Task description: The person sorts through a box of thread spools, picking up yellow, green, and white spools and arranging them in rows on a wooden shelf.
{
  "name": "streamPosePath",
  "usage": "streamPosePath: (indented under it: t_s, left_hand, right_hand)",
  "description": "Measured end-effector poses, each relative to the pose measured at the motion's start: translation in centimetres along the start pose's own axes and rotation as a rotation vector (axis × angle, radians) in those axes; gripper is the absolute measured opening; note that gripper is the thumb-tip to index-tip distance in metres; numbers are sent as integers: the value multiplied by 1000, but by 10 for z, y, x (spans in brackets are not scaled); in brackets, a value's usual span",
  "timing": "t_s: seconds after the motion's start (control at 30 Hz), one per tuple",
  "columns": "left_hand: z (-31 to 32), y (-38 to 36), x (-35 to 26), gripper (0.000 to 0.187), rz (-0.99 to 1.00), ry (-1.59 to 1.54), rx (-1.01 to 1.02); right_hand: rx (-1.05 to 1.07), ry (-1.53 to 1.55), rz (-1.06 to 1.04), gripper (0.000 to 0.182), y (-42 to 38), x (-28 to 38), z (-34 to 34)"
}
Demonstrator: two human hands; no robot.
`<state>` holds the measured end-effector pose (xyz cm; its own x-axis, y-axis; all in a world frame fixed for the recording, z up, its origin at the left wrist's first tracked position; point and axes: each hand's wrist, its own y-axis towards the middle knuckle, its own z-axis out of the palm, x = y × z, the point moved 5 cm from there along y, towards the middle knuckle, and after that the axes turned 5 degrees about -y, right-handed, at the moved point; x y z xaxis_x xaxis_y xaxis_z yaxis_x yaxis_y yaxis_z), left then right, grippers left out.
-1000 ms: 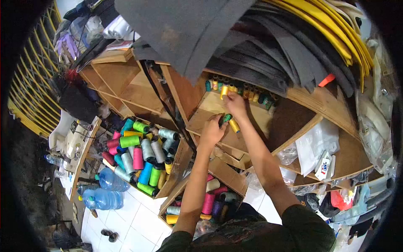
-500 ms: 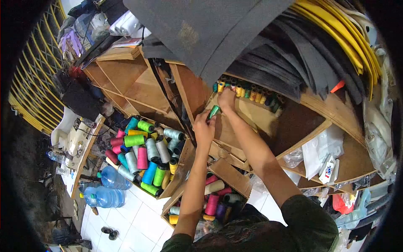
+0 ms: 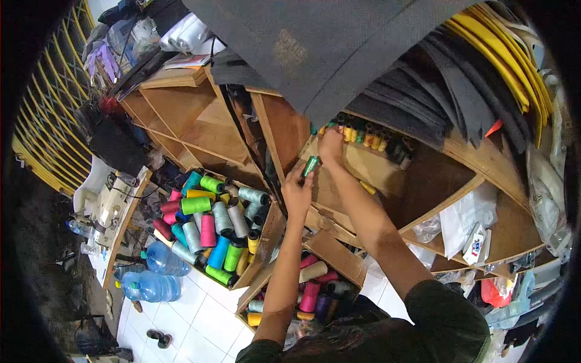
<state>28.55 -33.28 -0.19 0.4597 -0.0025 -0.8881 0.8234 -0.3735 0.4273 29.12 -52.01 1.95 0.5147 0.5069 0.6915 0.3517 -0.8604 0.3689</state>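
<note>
My left hand (image 3: 297, 186) is closed around a small green thread spool (image 3: 310, 164), which stands up out of the fingers at a slight tilt. Just to the right, my right hand (image 3: 330, 148) reaches to the left part of a row of small yellow and green thread spools (image 3: 365, 138) at the back of a wooden shelf (image 3: 348, 158). Its fingertips are hidden behind the back of the hand, among the spools. A single yellow spool (image 3: 367, 187) lies on the shelf beside my right forearm.
Grey sheets (image 3: 302, 54) hang over the shelf's upper edge. A wooden box (image 3: 264, 251) of large colourful thread cones (image 3: 207, 231) stands at left, with a second box (image 3: 339, 261) of cones below my arms. Water jugs (image 3: 151, 285) stand on the tiled floor.
The view has shifted slightly. Both hands stay close to where they were, the left still with the green spool. The yellow spool beside my right forearm has come into view.
</note>
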Motion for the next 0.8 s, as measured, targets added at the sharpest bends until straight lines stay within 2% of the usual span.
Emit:
streamPosePath:
  t_s: [0.1, 0.13, 0.2, 0.3, 0.33, 0.4, 0.43, 0.47, 0.5, 0.53, 0.57, 0.63, 0.67, 0.77, 0.8]
  left_hand:
    - [0, 0, 2, 34, -7, 69, 6]
    - [0, 2, 5, 33, -3, 50, -4]
    - [3, 2, 10, 33, -3, 10, -21]
    - [1, 4, -19, 33, -288, -102, 6]
    - [5, 9, -10, 33, -187, 26, 19]
    - [13, 16, -12, 33, -168, -38, 28]
    - [16, 19, -17, 33, -154, -70, 29]
    - [22, 18, -18, 31, -254, -128, 62]
    - [27, 17, -11, 30, -264, -246, 18]
    - [34, 19, 1, 29, -270, -362, -27]
    - [38, 20, 14, 28, -277, -477, -71]
    - [39, 25, 20, 27, -219, -396, -50]
    - [38, 23, 24, 27, -195, -355, -38]
    - [31, 21, 4, 29, -218, -150, 26]
    - [32, 22, 8, 29, -212, -177, 17]
  right_hand:
    - [115, 7, -60, 17, 4, 1, -10]
    - [70, -5, -103, 12, 7, -3, -15]
    - [232, -140, -164, 17, 2, -10, -48]
    - [541, -212, -173, 29, -33, -27, -116]
    - [567, -305, -213, 29, -48, -32, -124]
    - [617, -492, -293, 29, -70, -40, -134]
    - [596, -446, -217, 29, -70, -44, -136]
    - [575, -397, -142, 28, -70, -47, -134]
    - [558, -347, -67, 27, -71, -51, -133]
    - [527, -325, -158, 27, -66, -45, -134]
    - [541, -379, -156, 27, -66, -43, -134]
    - [567, -482, -146, 28, -68, -28, -140]
    - [571, -539, -225, 27, -64, -38, -128]
    - [459, -642, -217, 25, -70, -36, -126]
    - [470, -609, -205, 25, -67, -37, -125]
